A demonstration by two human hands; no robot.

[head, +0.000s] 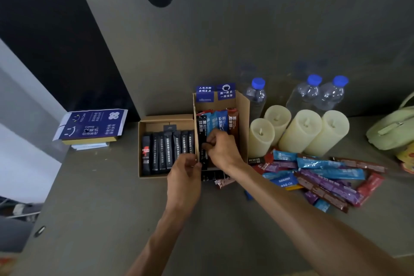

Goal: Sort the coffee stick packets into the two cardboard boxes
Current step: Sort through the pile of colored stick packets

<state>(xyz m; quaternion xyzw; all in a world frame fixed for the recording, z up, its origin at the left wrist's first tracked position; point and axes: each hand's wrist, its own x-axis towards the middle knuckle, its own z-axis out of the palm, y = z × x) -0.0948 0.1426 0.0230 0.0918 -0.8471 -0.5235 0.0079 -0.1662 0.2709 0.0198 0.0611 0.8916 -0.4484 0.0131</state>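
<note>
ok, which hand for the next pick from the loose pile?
Right, probably. The loose pile lies on that side; the right hand only has to release the black packet. The left hand would cross over.

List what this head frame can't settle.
1. Head view: left hand grip, its own fingers hide whether it pinches the black packet or the wall of the right box.
2. Head view: near end of that box, covered by the right hand.
3. Head view: print on the loose packets, too small.
4. Head view: green bag, cut off by the right edge.
</note>
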